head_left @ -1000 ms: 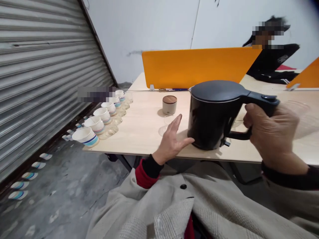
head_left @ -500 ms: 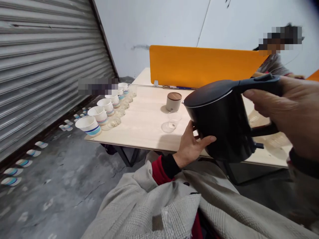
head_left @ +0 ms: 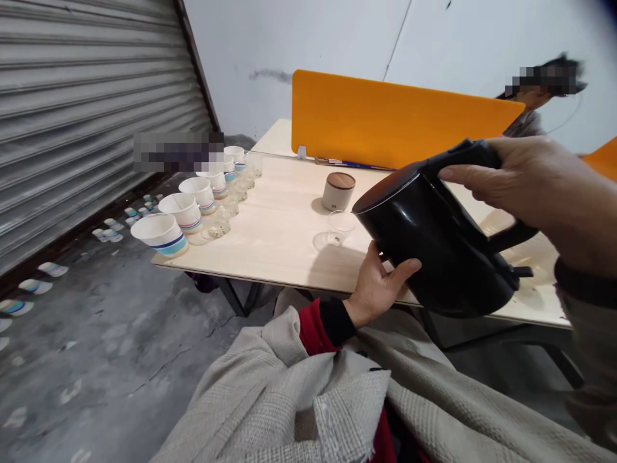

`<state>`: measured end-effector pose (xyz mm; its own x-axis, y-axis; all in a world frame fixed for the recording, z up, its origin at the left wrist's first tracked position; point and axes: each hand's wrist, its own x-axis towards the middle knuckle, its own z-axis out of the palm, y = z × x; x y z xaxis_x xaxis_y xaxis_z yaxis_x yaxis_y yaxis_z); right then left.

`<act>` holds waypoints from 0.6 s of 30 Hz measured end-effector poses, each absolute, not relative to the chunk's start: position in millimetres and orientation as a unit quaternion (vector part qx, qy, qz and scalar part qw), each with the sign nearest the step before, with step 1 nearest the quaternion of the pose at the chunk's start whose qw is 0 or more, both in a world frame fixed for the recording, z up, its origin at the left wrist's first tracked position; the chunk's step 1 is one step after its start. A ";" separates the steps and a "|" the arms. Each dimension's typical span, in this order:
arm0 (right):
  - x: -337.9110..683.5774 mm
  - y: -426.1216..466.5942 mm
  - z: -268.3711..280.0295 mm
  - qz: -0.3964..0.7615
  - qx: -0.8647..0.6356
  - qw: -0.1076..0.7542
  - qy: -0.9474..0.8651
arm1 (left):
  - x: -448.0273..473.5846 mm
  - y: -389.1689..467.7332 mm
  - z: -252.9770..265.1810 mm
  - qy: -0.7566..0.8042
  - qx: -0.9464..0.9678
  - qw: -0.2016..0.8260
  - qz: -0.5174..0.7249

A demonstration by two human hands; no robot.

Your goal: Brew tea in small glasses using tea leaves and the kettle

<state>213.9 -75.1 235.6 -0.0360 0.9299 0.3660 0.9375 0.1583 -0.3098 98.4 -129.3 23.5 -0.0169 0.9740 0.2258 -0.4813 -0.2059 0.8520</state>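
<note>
A black electric kettle (head_left: 434,238) is held in the air over the table's front edge, tipped so its spout side points left and down. My right hand (head_left: 535,180) is closed round its handle. Under the spout side, my left hand (head_left: 378,283) holds the kettle's body, thumb in front and fingers partly hidden behind it. Just left of the spout stands a clear plastic cup (head_left: 340,226) on the table. No stream of liquid can be made out. Behind the cup sits a pale canister (head_left: 337,194) with a wooden lid.
Along the left of the light wood table (head_left: 274,225) runs a row of several paper cups (head_left: 159,233) beside clear plastic cups (head_left: 218,225). More paper cups (head_left: 53,269) lie on the floor. An orange divider (head_left: 395,119) crosses the back, with a person (head_left: 527,122) behind it.
The kettle has tipped further, its spout side lower and its base swung to the right. My right hand has turned with the handle. My left hand stays near the spout side.
</note>
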 end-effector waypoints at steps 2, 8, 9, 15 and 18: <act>210.3 -70.7 236.6 -0.008 -0.674 0.219 -0.705 | 99.9 -128.0 20.1 0.288 0.421 0.560 0.653; 206.8 -59.6 234.8 -0.009 -0.675 0.186 -0.714 | 100.4 -126.4 16.9 0.288 0.415 0.569 0.649; 206.3 -57.8 234.3 -0.011 -0.679 0.177 -0.712 | 100.3 -126.2 16.7 0.287 0.414 0.571 0.648; 203.9 -48.0 232.0 -0.064 -0.693 0.134 -0.706 | 100.5 -125.0 14.9 0.294 0.417 0.562 0.651; 206.1 -42.6 229.7 -0.065 -0.692 0.125 -0.708 | 101.1 -124.1 13.2 0.292 0.417 0.561 0.653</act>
